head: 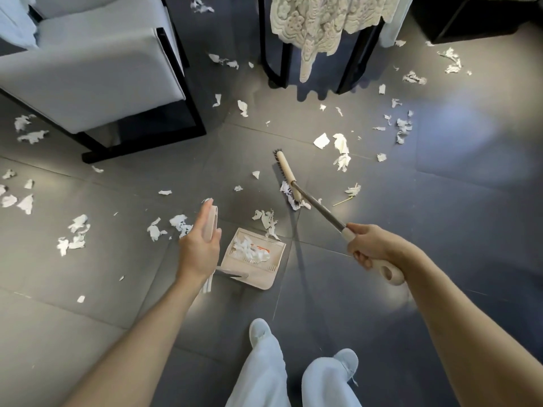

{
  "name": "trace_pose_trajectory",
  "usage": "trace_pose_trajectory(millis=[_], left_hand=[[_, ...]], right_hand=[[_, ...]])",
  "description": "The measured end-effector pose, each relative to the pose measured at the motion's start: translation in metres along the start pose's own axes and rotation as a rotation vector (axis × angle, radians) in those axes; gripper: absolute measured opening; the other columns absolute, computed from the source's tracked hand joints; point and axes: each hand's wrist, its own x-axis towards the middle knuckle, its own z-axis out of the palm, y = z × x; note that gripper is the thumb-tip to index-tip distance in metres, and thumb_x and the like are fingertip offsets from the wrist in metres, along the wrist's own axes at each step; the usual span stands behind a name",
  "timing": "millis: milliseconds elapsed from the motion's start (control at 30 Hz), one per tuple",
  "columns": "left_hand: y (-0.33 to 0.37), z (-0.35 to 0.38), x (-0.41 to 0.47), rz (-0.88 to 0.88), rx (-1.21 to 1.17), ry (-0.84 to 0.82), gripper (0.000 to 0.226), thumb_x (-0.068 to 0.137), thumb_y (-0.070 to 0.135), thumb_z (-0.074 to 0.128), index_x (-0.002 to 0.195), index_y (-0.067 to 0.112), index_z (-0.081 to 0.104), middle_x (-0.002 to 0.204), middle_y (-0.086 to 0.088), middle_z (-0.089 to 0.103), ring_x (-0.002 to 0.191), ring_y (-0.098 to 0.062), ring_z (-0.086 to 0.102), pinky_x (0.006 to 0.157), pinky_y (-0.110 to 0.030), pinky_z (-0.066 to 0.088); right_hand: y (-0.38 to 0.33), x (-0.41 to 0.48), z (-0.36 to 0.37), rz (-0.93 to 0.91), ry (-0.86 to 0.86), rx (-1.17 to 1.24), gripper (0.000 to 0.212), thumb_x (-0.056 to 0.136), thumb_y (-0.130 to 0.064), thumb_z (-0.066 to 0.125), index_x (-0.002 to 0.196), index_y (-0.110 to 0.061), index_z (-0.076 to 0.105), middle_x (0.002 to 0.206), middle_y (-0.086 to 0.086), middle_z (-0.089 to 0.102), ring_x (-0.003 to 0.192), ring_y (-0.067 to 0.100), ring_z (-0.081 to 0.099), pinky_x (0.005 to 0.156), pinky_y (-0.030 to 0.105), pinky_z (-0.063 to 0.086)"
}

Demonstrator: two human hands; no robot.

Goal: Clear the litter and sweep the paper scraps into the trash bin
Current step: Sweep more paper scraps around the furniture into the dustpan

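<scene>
Far left: torn paper scraps (75,236) scattered over the dark tiled floor (440,201), some lying close beside the armchair (88,69), well apart from the pan.

Left of centre: left grip (199,248) clasped round the tall dustpan handle (212,221), thumb on one side and fingers laid along the other, apparently to steady the pan and keep its lip down on the tiles. Dustpan (264,274) resting on the floor, mouth turned toward the broom, carrying a heap of white scraps with an orange fragment. More scraps just at its lip.

Upper centre: dark-legged side table (271,54) draped in a lace cloth (317,22), scraps around its feet.

Right of centre: broom head (289,179) set on the floor beyond the pan, angled for drawing litter toward the mouth, with one scrap caught at the near end of the bristles.

Right grip (371,248) clenched round the cream end of the broom handle (388,273), shaft slanting down and away, judged suited to short pulling strokes.

Far right: further scraps well apart from the pan, not yet gathered.

Trash bin not in view, with emptying of the pan judged yet to be done.
</scene>
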Motion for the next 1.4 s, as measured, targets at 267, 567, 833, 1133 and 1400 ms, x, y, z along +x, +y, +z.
trace_pose_trajectory(millis=[267,567,833,1133,1400], left_hand=[[0.011,0.009,0.041,0.052,-0.001,0.008,0.062,0.093,0.008,0.055,0.145,0.038,0.039,0.133,0.005,0.059,0.096,-0.041,0.064,0.084,-0.047,0.055],[0.019,0.010,0.080,0.139,0.075,-0.038,0.062,0.090,0.006,0.062,0.145,0.029,0.044,0.132,-0.004,0.061,0.114,-0.030,0.059,0.096,-0.015,0.036],[0.038,0.025,0.065,0.144,0.041,-0.098,0.061,0.090,0.008,0.059,0.141,0.039,0.045,0.127,-0.003,0.064,0.096,-0.040,0.066,0.087,-0.049,0.054],[0.096,0.095,0.068,0.161,0.011,-0.111,0.059,0.091,0.005,0.058,0.143,0.032,0.046,0.132,-0.002,0.060,0.101,-0.042,0.064,0.086,-0.052,0.054],[0.161,0.173,0.088,0.164,0.054,-0.099,0.059,0.092,0.006,0.058,0.144,0.030,0.044,0.135,-0.005,0.059,0.093,-0.046,0.065,0.084,-0.052,0.055]], right_hand=[[-0.015,0.042,0.041,-0.020,-0.042,-0.369,0.041,0.085,-0.006,0.039,0.125,-0.016,0.044,0.067,0.009,0.060,0.047,0.020,0.054,0.048,0.028,0.046],[-0.013,-0.003,0.042,0.130,-0.324,-0.073,0.047,0.084,0.001,0.044,0.122,-0.024,0.054,0.045,-0.001,0.045,0.036,0.011,0.038,0.039,0.019,0.035],[-0.001,-0.045,-0.014,0.147,-0.293,0.062,0.055,0.088,0.003,0.045,0.121,-0.040,0.048,0.042,-0.001,0.045,0.033,0.009,0.037,0.035,0.014,0.033],[0.023,-0.045,-0.105,0.108,-0.067,0.178,0.064,0.090,0.005,0.046,0.143,-0.030,0.039,0.043,0.001,0.044,0.034,0.009,0.036,0.033,0.016,0.031],[0.048,0.009,-0.198,0.088,0.061,0.024,0.047,0.086,0.001,0.047,0.130,-0.014,0.051,0.055,0.008,0.049,0.044,0.017,0.043,0.045,0.027,0.040]])
